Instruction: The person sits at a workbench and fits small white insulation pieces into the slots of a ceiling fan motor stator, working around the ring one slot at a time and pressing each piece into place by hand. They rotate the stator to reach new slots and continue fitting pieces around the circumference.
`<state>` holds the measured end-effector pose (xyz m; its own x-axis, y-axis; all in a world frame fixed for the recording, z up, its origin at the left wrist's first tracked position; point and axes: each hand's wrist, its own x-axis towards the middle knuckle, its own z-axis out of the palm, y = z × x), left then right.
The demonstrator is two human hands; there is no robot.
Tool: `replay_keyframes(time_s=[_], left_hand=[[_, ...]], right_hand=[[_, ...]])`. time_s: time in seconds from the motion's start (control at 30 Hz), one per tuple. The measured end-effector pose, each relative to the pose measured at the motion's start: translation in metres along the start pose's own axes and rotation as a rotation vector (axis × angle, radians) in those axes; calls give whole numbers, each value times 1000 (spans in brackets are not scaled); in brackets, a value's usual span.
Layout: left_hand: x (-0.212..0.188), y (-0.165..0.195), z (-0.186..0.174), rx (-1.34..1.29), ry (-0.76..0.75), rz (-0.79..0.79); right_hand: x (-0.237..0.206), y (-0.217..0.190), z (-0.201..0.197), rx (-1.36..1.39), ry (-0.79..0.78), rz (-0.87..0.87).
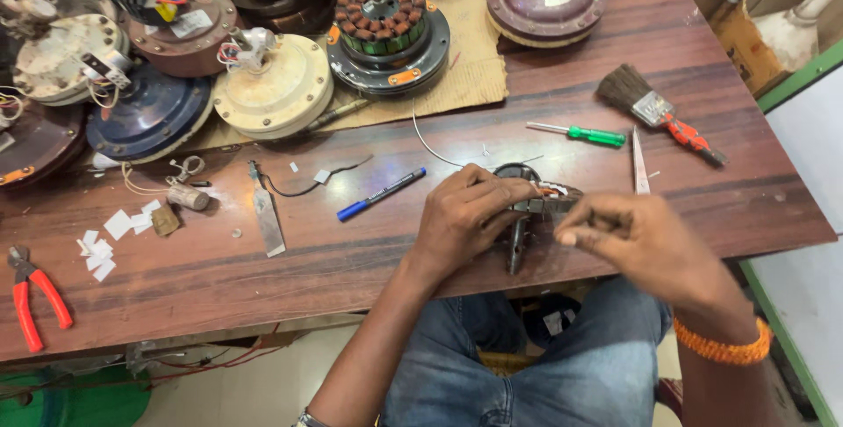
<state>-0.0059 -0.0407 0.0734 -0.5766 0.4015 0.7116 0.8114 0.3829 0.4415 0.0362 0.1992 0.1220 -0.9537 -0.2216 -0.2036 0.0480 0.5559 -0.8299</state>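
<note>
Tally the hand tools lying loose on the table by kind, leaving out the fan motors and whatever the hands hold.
Screwdriver, green handle: 1
Paintbrush: 1
Pliers, red handles: 1
Marker pen, blue cap: 1
Flat metal blades: 2, one near the pen, one near the brush
Total: 6

Blue jeans (527, 366), orange beaded wristband (722, 350), seemingly.
</note>
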Motion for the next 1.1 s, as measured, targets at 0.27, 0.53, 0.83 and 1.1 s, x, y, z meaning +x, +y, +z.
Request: replay_keyframes(time_s=[0.27,0.53,0.83,1.1], left_hand=[[5,0,-9,-16,-14,26],[2,2,-7,33,28,37],[2,2,-2,-9,33,-1],[1,1,0,-66,14,-33]], right_hand=[[10,27,68,-228,194,-342],[43,80,106,9,354,-470],[49,103,108,57,300,-464],[45,98,105,109,282,-432]])
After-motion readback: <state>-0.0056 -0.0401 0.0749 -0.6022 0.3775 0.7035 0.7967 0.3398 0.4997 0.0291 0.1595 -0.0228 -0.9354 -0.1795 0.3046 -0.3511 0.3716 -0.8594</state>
